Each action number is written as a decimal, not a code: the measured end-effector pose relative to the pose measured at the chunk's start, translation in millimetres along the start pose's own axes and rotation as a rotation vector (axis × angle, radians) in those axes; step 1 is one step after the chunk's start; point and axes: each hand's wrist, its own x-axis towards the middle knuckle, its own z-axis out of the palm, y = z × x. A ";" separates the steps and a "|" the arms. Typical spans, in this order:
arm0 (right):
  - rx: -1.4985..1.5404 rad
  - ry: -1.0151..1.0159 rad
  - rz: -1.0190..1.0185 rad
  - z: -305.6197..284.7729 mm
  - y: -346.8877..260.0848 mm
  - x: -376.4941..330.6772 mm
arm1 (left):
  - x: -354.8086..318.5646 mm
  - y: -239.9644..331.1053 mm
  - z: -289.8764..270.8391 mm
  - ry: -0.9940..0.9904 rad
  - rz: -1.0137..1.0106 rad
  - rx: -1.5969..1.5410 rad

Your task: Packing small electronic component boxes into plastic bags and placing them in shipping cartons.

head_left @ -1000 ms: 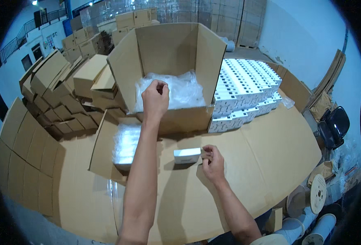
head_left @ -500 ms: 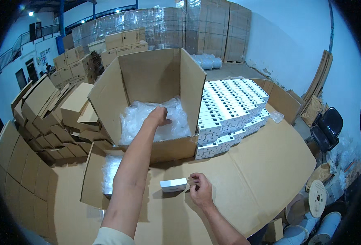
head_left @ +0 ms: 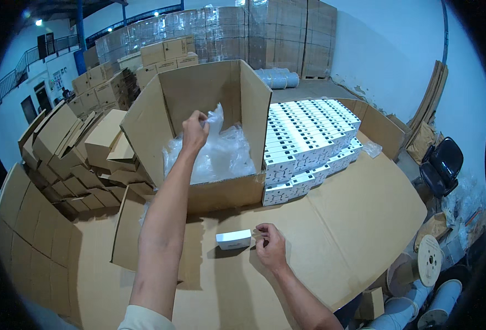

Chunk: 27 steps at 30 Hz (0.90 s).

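A large open cardboard box (head_left: 226, 190) stands on the table, holding a heap of clear plastic bags (head_left: 199, 165). Over that heap, my left hand (head_left: 195, 131) pinches one plastic bag (head_left: 216, 118) and lifts its upper end above the others. A small white box (head_left: 233, 240) lies on the cardboard-covered tabletop in front of the big box. Just right of the small box is my right hand (head_left: 270, 245), its fingers loosely curled and apart, with nothing seen in them. My left forearm hides part of a smaller open carton (head_left: 123, 234).
Rows of stacked white boxes (head_left: 309, 143) stand right of the big box. Flattened and folded cartons (head_left: 61, 154) are piled at the left. A black chair (head_left: 442, 165) and several cable spools (head_left: 429, 258) stand on the right, beyond the table edge.
My left hand has risen from the heap and shifted slightly left, pulling up a plastic bag. My right hand and the small white box have stayed nearly in place.
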 end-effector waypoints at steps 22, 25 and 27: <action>0.678 -0.184 0.078 -38.2 -29.9 -10.1 | -265.9 177.4 -109.5 -0.072 -0.455 -0.739; 0.844 -0.470 0.158 -45.6 -53.2 -22.1 | -323.1 172.7 -111.9 -0.157 -0.624 -0.807; 0.717 -0.518 0.101 -43.1 -51.0 -27.5 | -344.7 172.1 -111.9 -0.245 -0.731 -0.830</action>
